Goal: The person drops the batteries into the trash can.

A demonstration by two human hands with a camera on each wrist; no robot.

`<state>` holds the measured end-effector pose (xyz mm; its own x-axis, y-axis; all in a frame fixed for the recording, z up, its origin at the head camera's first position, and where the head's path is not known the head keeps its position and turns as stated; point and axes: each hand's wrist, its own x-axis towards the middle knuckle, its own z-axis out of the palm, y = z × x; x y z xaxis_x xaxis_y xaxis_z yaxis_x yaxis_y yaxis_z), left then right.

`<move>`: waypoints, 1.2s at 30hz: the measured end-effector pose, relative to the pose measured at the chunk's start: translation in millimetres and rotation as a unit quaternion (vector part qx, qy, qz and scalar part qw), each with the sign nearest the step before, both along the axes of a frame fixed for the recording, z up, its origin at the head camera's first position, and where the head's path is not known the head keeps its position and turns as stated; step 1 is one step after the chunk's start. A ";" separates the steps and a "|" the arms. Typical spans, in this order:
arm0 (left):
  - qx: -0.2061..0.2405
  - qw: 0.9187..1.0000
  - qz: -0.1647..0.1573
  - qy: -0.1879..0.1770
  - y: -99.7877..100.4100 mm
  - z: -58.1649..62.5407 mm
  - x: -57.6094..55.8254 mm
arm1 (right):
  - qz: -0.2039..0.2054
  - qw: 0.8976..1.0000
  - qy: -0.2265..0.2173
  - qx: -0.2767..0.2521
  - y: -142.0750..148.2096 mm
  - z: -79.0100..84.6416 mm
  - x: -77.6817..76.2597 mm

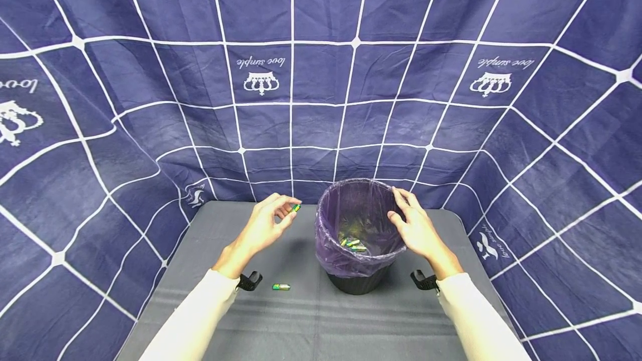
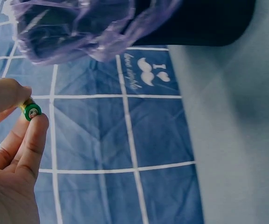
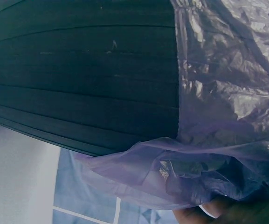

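Observation:
My left hand (image 1: 266,224) pinches a small green and gold battery (image 2: 31,111) between thumb and fingertips, to the left of the trash can. Its round end faces the left wrist camera. The black trash can (image 1: 355,284) is lined with a translucent purple bag (image 1: 328,252) folded over its rim. On the can's right side, my right hand (image 1: 418,230) grips the bag-covered rim, thumb toward the inside; in the right wrist view its fingers (image 3: 190,215) are partly hidden. Several batteries (image 1: 353,244) lie inside the can. Another battery (image 1: 281,287) lies on the table, left of the can.
The grey table (image 1: 200,305) carries the can and the loose battery. Dark blue cloth (image 1: 321,127) with white grid lines stands around its back and sides. A black wrist strap (image 1: 249,281) is on the left wrist, and another strap (image 1: 423,279) on the right.

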<state>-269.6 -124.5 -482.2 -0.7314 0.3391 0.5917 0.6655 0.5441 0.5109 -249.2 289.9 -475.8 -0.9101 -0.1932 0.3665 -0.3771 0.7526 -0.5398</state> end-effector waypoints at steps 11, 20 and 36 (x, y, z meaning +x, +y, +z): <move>0.014 1.000 -0.022 0.013 15.7 38.1 -5.2 | 0.003 1.000 0.008 0.000 -0.4 2.4 2.6; -0.009 0.998 -0.043 0.033 31.5 64.5 -11.8 | 0.000 1.000 -0.001 0.004 0.6 3.5 3.5; -0.006 0.996 -0.091 0.008 62.7 97.6 -15.7 | 0.002 1.000 -0.004 -0.003 -0.9 5.0 3.8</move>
